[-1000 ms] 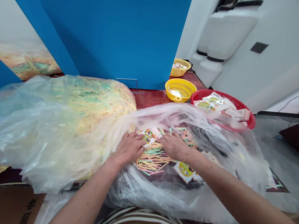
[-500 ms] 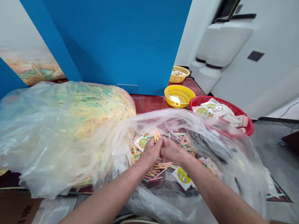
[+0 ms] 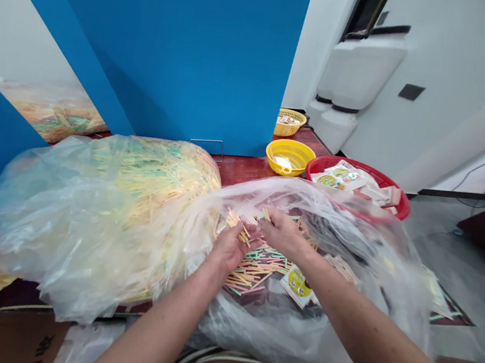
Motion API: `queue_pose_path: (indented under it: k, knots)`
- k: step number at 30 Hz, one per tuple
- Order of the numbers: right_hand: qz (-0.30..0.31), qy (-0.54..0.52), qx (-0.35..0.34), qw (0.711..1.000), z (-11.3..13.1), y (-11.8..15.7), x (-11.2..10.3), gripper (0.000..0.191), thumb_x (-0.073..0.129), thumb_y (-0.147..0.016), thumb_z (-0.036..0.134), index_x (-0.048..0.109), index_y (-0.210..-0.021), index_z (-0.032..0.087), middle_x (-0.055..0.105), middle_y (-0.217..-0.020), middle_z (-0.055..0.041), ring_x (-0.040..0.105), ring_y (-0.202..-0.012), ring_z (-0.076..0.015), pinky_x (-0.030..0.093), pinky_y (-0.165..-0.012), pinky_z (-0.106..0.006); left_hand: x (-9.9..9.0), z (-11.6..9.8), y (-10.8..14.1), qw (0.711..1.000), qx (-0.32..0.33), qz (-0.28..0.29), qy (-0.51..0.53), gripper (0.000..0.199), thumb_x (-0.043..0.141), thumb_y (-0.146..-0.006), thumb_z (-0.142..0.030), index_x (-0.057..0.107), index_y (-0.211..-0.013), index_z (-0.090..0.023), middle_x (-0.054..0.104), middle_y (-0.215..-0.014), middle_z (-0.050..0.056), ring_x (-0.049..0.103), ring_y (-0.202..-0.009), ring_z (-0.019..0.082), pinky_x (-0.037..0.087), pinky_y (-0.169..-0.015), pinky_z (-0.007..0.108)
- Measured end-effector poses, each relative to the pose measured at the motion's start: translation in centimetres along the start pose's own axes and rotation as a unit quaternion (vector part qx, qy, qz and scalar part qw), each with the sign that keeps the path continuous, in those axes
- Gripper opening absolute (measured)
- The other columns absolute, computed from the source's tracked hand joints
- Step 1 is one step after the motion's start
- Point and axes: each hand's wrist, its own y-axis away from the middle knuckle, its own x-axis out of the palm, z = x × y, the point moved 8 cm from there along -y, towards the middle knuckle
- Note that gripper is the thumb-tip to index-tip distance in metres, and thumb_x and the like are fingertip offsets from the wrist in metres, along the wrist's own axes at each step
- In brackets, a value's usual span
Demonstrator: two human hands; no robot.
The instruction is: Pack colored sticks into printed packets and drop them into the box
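While my left hand [image 3: 230, 249], left of the red basket [image 3: 403, 205] and nearer me, grips a fanned bundle of pastel sticks [image 3: 235, 220] under the thumb, the bundle's long axis runs from far left to near right. Pinched by my right hand [image 3: 281, 233], nearer that basket, a few sticks [image 3: 267, 214] point away from me. Loose sticks [image 3: 254, 272] and a printed packet [image 3: 298, 284] lie near-left of the basket.

A glossy dark red table [image 3: 242, 170] bears a bulging translucent plastic bag [image 3: 85, 234] of pastel strips, a second clear plastic bag [image 3: 295, 343], two round yellow slotted plastic baskets [image 3: 288, 172] and a wide red plastic basket [image 3: 405, 206]. Loose pastel sticks [image 3: 254, 270] seem to lie on the table too, though film may run beneath them.
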Motion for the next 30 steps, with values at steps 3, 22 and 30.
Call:
queue_pose_path:
  k: [3, 22, 30]
  knots:
    - [-0.019, 0.089, 0.030, 0.995, 0.3, -0.5, -0.8, 0.014, 0.038, -0.076, 0.016, 0.052, -0.078, 0.018, 0.057, -0.064, 0.0002, 0.051, -0.059, -0.0122, 0.036, -0.053, -0.021, 0.1, 0.6, 0.4, 1.000, -0.013, 0.021, 0.009, 0.017, 0.044, -0.086, -0.021, 0.053, -0.075, -0.013, 0.060, -0.064, 0.002, 0.062, -0.059, 0.016, 0.052, -0.069, 0.042]
    - [-0.056, 0.206, -0.014, 0.977, -0.9, -0.8, -0.3, 0.032, 0.029, -0.090, 0.029, 0.052, -0.106, 0.015, 0.062, -0.093, -0.0102, 0.057, -0.084, -0.0202, 0.044, -0.073, -0.030, 0.4, 0.0, 0.3, 0.998, -0.011, 0.043, 0.048, 0.008, 0.051, -0.080, -0.011, 0.057, -0.083, -0.013, 0.060, -0.064, 0.001, 0.061, -0.062, 0.013, 0.051, -0.076, 0.038]
    - [-0.002, 0.195, -0.111, 0.975, 0.3, 4.8, 4.0, 0.022, 0.033, -0.084, 0.014, 0.055, -0.090, 0.015, 0.061, -0.083, -0.0087, 0.055, -0.076, -0.0170, 0.044, -0.070, -0.027, 1.0, 1.0, 0.7, 1.000, 0.015, -0.003, 0.023, 0.006, 0.061, -0.071, -0.016, 0.057, -0.072, -0.013, 0.060, -0.065, 0.000, 0.056, -0.060, 0.011, 0.047, -0.067, 0.026]
